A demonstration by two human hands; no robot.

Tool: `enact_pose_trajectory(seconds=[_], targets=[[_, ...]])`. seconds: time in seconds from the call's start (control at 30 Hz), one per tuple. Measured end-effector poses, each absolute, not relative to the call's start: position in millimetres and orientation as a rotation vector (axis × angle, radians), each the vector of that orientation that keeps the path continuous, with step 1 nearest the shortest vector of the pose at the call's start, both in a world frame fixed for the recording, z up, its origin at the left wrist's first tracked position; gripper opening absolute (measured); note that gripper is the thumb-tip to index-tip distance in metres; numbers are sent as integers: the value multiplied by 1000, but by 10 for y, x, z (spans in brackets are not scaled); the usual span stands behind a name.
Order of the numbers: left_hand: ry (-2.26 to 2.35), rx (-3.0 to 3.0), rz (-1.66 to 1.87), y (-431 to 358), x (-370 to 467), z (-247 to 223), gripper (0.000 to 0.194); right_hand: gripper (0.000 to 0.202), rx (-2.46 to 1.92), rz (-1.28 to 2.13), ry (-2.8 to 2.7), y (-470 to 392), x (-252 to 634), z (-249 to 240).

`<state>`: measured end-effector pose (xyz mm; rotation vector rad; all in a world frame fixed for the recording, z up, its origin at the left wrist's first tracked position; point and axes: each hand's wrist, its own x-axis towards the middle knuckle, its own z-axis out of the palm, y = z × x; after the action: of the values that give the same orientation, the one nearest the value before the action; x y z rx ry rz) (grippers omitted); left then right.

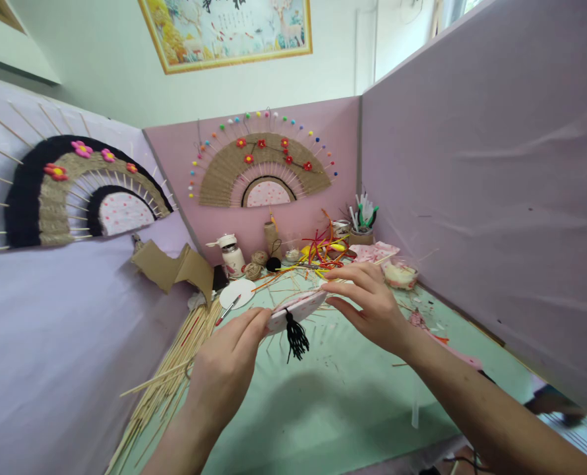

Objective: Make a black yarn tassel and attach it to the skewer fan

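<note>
A thin fabric-covered semicircle [301, 309], white with pink spots, is held tilted above the table, seen nearly edge-on. From its lower edge hangs a black yarn tassel [297, 338]. My left hand [231, 356] grips the left end, thumb and fingers closed on it. At the right end, my right hand [365, 300] has its fingertips on the edge, the other fingers fanned out above. The underside of the piece is hidden.
Thin bamboo sticks [175, 369] are piled at left beside a white disc [237, 293] with a brush [228, 310]. At the back are a white bottle [231, 256], twine balls [256, 262], pipe cleaners [318, 247] and a tool pot [361, 236]. Decorated fans [268, 155] hang on the partitions.
</note>
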<state>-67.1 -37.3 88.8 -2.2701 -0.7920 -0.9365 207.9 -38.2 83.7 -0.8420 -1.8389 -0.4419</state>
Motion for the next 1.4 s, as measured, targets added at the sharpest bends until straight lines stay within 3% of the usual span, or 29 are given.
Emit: enact_pose_trajectory(seconds=[0.8, 1.0, 1.4], targets=[[-795, -2336, -951, -381, -651, 943, 26, 14, -709, -375, -1940, -270, 2057, 903], [-789, -2352, -920, -364, -679, 948, 27, 35, -862, -267, -2029, -296, 2048, 952], [-889, -2361, -945, -371, -659, 1187, 29, 40, -962, -174, -2036, -263, 2008, 1150]])
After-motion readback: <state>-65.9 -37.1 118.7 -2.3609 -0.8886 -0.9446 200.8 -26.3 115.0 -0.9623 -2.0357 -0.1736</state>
